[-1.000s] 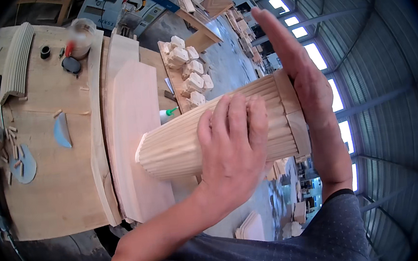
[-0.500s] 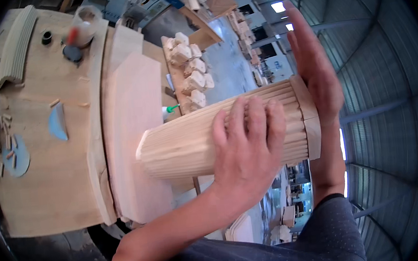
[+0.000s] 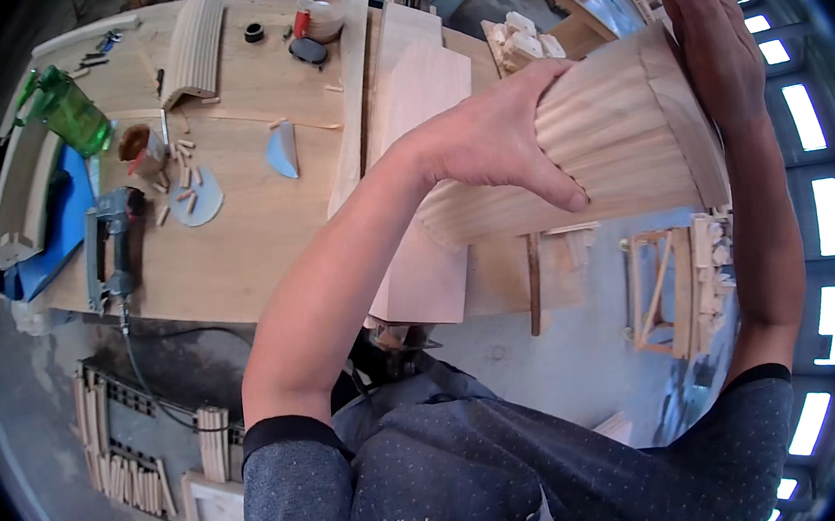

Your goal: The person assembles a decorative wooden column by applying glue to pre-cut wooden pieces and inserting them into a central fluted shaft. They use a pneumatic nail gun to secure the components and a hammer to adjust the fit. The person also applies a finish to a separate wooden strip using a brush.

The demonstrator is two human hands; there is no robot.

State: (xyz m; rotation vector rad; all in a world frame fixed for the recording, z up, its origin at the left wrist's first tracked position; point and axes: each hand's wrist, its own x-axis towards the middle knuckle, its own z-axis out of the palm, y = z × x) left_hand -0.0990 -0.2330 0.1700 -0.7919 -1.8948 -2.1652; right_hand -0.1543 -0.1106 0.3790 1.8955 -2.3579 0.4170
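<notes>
Clearly, the fluted wooden column (image 3: 616, 131) lies on its side in front of the person, its long axis running from left to right and rising slightly toward the right. Its narrow end points left, over the pale board (image 3: 439, 278) along the right-hand side of the workbench (image 3: 256, 251); the left forearm covers part of that end, so I cannot tell exactly how it meets the board. The wide end, edged with a plain wooden band (image 3: 674, 85), points right, away from the bench. The grooves run along the axis, spreading as the column widens.

The left hand (image 3: 491, 135) straddles the column, thumb and forefinger well apart (the thumb reaches down the side nearer the person, the forefinger up the far side). Its other fingers are hidden, and I cannot tell whether it is clamped on the wood or only resting. The right hand (image 3: 719, 46) is opened flat, palm turned to the wide end, fingers stretched upward and curled round nothing.

On the bench, short dowels (image 3: 186, 177) lie scattered on and around a pale disc (image 3: 199, 209), near a blue piece (image 3: 282, 153) and a nail gun (image 3: 116, 244).
</notes>
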